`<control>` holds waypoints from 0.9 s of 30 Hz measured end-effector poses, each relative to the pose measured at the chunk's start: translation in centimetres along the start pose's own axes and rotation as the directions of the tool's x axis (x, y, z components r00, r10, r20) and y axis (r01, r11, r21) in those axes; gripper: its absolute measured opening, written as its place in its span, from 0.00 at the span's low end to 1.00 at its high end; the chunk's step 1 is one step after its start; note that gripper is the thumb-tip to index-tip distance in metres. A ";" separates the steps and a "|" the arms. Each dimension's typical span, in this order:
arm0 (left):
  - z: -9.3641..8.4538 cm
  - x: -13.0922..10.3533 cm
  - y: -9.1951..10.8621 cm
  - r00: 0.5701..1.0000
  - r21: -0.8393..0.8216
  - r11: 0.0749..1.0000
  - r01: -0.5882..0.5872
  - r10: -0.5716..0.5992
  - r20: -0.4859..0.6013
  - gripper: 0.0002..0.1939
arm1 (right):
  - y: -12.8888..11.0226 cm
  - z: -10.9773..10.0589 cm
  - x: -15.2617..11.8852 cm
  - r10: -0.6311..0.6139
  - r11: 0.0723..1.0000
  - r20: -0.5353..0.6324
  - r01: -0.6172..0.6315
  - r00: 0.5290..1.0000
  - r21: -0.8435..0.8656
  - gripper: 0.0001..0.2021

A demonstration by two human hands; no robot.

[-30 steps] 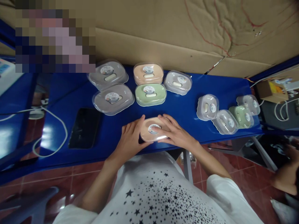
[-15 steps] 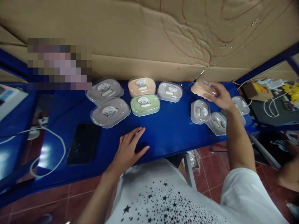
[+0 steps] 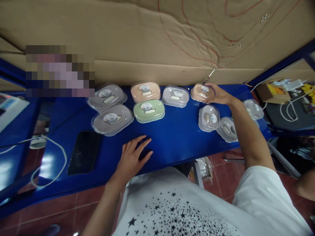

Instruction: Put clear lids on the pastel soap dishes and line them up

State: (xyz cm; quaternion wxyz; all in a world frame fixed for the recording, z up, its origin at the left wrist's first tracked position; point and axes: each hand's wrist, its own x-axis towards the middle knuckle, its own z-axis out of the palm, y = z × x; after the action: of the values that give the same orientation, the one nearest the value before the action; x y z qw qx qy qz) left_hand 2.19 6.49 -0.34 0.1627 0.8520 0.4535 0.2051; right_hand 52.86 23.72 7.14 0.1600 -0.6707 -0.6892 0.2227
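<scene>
My right hand grips the right end of a small peach lidded container at the back of the blue table. Its clear lid carries a round label and a white tab. Below it are two grey containers, one upright and one partly behind my forearm. My left hand rests near the table's front edge with fingers spread, holding nothing. Beyond it stand a green container, a larger peach container, a light grey container and two large grey containers.
A black phone lies at the left of the blue table, beside a white cable. Brown paper covers the wall behind. At the right are a pale container and a cardboard box. A blurred person's arm shows at far right.
My right hand has moved left with the small peach container, bringing it closer to the light grey one. The container now sits flatter, label facing up. My left hand stays almost in place.
</scene>
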 end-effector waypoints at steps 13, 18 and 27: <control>-0.1 0.1 0.3 0.999 0.018 0.999 -0.030 0.030 -0.013 0.17 | -7.2 7.1 -18.9 -0.034 0.901 -0.326 -0.112 0.945 -0.418 0.25; -0.1 0.1 0.6 0.998 0.032 0.998 -0.054 0.055 -0.019 0.16 | -12.3 13.2 -20.3 -0.038 0.971 -0.385 -0.058 0.922 -0.233 0.31; -0.1 -0.6 0.5 0.993 0.053 0.995 -0.090 0.094 -0.075 0.15 | -16.4 17.2 -15.4 -0.002 0.982 -0.368 0.071 0.930 0.175 0.33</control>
State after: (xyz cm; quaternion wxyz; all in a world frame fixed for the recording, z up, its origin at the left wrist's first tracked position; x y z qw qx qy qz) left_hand 2.20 5.68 -0.15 0.1145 0.8671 0.4247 0.2337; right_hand 30.66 6.79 2.25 0.3514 -0.6696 -0.6359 0.1539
